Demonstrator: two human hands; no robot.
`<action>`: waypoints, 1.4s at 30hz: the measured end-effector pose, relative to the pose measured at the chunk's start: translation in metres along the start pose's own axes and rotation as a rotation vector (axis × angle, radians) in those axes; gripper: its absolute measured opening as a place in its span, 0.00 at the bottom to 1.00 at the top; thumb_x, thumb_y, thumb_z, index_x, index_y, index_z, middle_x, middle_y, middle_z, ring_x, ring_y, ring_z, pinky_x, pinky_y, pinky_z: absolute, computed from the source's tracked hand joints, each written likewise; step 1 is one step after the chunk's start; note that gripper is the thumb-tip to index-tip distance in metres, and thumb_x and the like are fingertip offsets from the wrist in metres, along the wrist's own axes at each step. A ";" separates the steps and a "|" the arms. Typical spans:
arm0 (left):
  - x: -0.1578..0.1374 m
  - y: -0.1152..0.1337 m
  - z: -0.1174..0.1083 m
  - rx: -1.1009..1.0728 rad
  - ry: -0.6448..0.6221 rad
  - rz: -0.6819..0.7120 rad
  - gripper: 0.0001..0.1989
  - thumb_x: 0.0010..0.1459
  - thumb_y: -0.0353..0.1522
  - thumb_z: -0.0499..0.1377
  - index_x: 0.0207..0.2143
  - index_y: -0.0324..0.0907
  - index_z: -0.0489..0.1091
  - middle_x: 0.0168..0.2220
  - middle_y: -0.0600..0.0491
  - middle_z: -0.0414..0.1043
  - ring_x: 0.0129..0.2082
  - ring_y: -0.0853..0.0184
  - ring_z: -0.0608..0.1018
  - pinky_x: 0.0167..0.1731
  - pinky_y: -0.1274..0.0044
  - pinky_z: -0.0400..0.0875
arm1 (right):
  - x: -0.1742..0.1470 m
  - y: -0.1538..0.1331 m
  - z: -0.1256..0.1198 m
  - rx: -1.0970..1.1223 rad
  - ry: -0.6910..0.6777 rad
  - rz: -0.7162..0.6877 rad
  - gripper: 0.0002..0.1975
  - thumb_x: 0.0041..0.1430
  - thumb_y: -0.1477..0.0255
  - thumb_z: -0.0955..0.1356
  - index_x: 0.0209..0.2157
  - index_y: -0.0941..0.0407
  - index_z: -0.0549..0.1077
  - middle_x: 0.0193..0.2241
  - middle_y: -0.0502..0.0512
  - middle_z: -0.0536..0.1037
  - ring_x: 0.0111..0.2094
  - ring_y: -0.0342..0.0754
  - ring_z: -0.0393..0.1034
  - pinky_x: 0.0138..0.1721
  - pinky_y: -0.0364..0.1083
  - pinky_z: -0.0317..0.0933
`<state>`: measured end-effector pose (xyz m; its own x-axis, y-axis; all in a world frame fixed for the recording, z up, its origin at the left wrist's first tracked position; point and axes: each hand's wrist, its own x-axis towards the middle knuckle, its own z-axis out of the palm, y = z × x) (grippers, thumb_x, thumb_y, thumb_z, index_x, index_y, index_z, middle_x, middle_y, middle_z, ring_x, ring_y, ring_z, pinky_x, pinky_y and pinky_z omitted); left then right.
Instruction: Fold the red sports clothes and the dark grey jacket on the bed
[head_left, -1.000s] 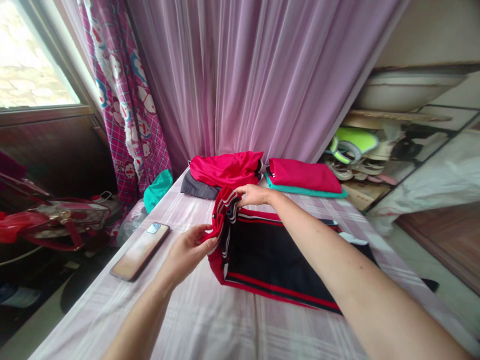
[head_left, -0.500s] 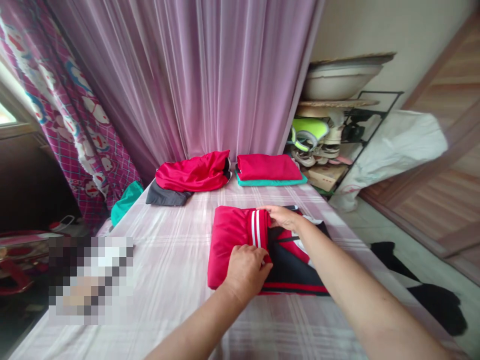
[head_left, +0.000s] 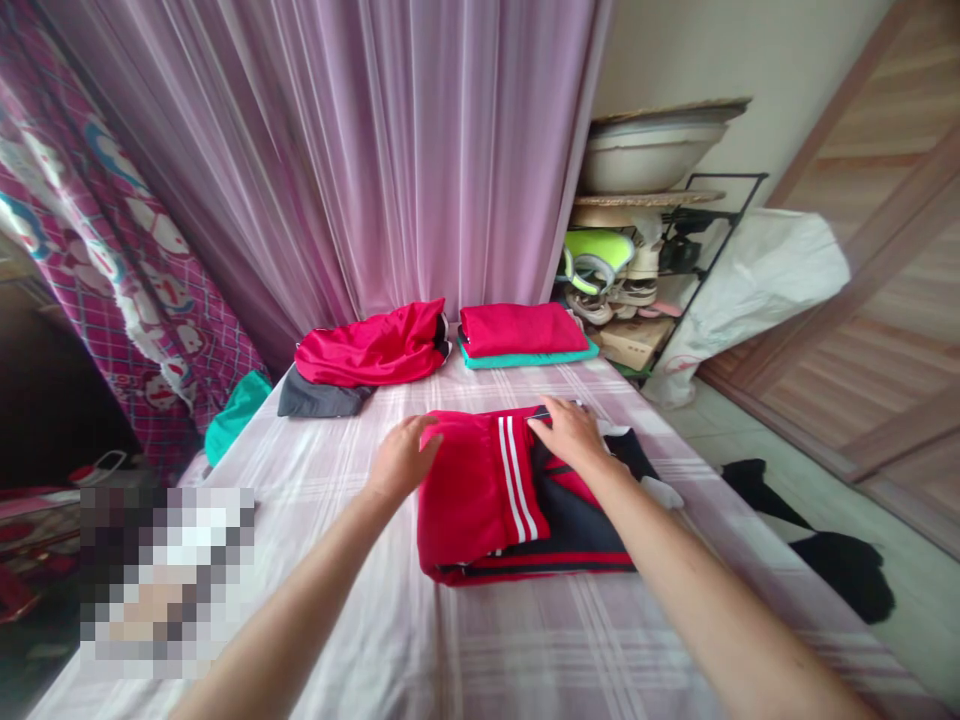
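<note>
A folded red and black jacket (head_left: pixel 469 500) lies in front of me on the bed. Two white stripes run along its red band, and black and white parts show to the right. My left hand (head_left: pixel 405 455) is at the jacket's far left corner, thumb apart from the fingers; whether it touches the cloth I cannot tell. Over the far edge, just right of the striped band, my right hand (head_left: pixel 570 435) rests with thumb and fingers spread. Neither hand grips anything.
Farther back lie a crumpled red garment (head_left: pixel 367 345) on a dark grey cloth (head_left: pixel 319 395) and a folded red garment (head_left: pixel 521 330) on a teal one (head_left: pixel 529 358). A shoe rack (head_left: pixel 709 260) and white bag (head_left: pixel 780 270) stand right of the bed (head_left: pixel 337 620).
My left hand has left the striped band and moved to the far left corner. My right hand has opened from the band's far end. The band now lies flatter, and the view has shifted slightly.
</note>
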<state>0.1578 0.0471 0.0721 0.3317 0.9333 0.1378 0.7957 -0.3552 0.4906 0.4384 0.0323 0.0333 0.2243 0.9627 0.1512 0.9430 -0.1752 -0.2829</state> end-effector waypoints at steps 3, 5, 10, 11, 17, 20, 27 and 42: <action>0.028 -0.037 -0.001 0.006 -0.060 -0.107 0.24 0.59 0.36 0.58 0.57 0.41 0.67 0.59 0.42 0.70 0.56 0.56 0.74 0.55 0.69 0.65 | 0.002 0.037 -0.015 -0.119 -0.082 0.330 0.35 0.62 0.53 0.63 0.65 0.57 0.59 0.62 0.73 0.64 0.60 0.68 0.61 0.54 0.64 0.60; 0.043 -0.047 0.006 -0.066 -0.143 -0.185 0.28 0.57 0.39 0.60 0.59 0.40 0.65 0.59 0.41 0.69 0.55 0.56 0.75 0.52 0.72 0.67 | 0.003 0.057 -0.018 -0.156 -0.190 0.437 0.41 0.60 0.48 0.63 0.66 0.58 0.57 0.60 0.74 0.66 0.59 0.67 0.64 0.52 0.62 0.61; 0.066 -0.045 0.026 -0.179 -0.234 -0.240 0.31 0.48 0.39 0.66 0.54 0.39 0.68 0.48 0.44 0.78 0.46 0.58 0.79 0.41 0.75 0.71 | 0.007 0.065 -0.017 -0.209 -0.297 0.352 0.26 0.60 0.57 0.66 0.56 0.56 0.71 0.52 0.67 0.76 0.52 0.61 0.71 0.47 0.53 0.64; 0.067 -0.045 0.027 -0.192 -0.240 -0.242 0.29 0.46 0.38 0.66 0.52 0.40 0.69 0.45 0.46 0.79 0.44 0.58 0.79 0.40 0.75 0.71 | 0.011 0.060 -0.019 -0.215 -0.302 0.307 0.21 0.60 0.61 0.66 0.52 0.55 0.74 0.50 0.65 0.77 0.51 0.59 0.73 0.46 0.52 0.64; 0.006 -0.065 0.011 -0.170 -0.137 -0.335 0.17 0.46 0.43 0.63 0.36 0.43 0.70 0.30 0.53 0.76 0.33 0.59 0.78 0.30 0.74 0.66 | 0.064 -0.019 -0.032 -0.194 -0.039 -0.042 0.16 0.63 0.66 0.64 0.50 0.52 0.74 0.47 0.60 0.79 0.48 0.54 0.72 0.45 0.48 0.62; -0.065 -0.077 -0.007 -0.192 -0.111 -0.420 0.23 0.50 0.53 0.58 0.34 0.44 0.69 0.27 0.54 0.74 0.30 0.61 0.76 0.28 0.74 0.63 | 0.089 -0.088 -0.028 -0.035 0.057 -0.288 0.17 0.64 0.64 0.65 0.52 0.53 0.73 0.48 0.59 0.77 0.50 0.53 0.70 0.49 0.47 0.61; -0.161 -0.081 -0.031 -0.093 -0.194 -0.458 0.23 0.56 0.54 0.50 0.30 0.45 0.69 0.26 0.54 0.74 0.27 0.63 0.75 0.28 0.74 0.61 | 0.068 -0.159 -0.018 0.165 -0.022 -0.458 0.22 0.62 0.66 0.66 0.57 0.54 0.71 0.55 0.57 0.75 0.55 0.51 0.68 0.54 0.45 0.59; -0.082 -0.075 -0.012 -0.063 -0.018 -0.405 0.17 0.61 0.46 0.49 0.31 0.44 0.68 0.30 0.51 0.75 0.33 0.62 0.77 0.29 0.75 0.61 | -0.141 -0.048 0.006 0.652 -0.186 -0.024 0.17 0.59 0.59 0.63 0.43 0.52 0.75 0.38 0.57 0.82 0.40 0.54 0.77 0.41 0.48 0.69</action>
<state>0.0650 -0.0020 0.0347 0.0075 0.9957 -0.0918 0.8313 0.0449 0.5540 0.3601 -0.0938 0.0197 0.1038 0.9945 0.0158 0.5932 -0.0491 -0.8036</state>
